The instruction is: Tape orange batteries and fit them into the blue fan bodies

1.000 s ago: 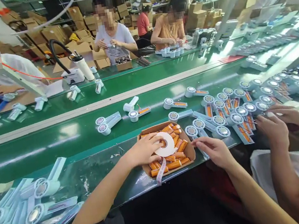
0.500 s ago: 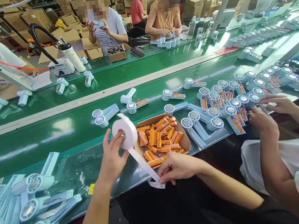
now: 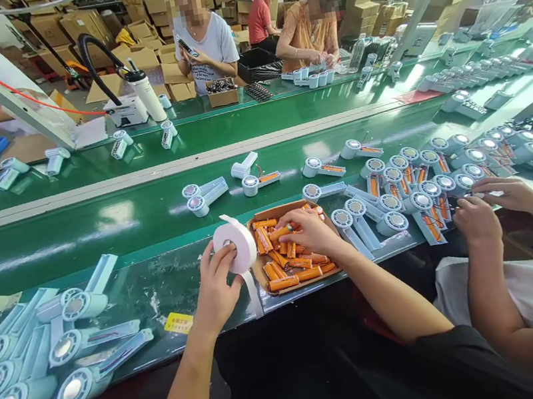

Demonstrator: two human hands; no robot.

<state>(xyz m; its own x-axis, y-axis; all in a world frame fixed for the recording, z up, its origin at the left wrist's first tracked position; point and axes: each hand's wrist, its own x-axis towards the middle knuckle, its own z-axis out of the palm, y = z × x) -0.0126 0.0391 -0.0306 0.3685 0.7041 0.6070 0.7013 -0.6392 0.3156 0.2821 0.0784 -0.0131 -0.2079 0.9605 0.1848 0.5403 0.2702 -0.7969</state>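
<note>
My left hand [image 3: 217, 293] grips a roll of white tape [image 3: 242, 247], its fingers hooked into the core. A loose strip hangs from the roll towards the bench edge, and a short end sticks up on top. Just to the right stands a shallow cardboard box [image 3: 269, 213] full of orange cylindrical batteries [image 3: 284, 283]. My right hand [image 3: 312, 229] reaches over this box, its fingertips closed on one orange battery [image 3: 279, 232]; the thumb side is partly hidden.
Light-blue fan housings [image 3: 62, 350] crowd the bench at left. More housings, several with orange batteries inside, cover the right, by a co-worker's hands [image 3: 477, 220]. A yellow label [image 3: 179, 322] lies near my left forearm. A green conveyor [image 3: 75, 240] runs behind; people work across it.
My right hand has let go of the tape strip and moved up into the battery box, onto a battery. The strip now hangs free. The camera view has shifted slightly left.
</note>
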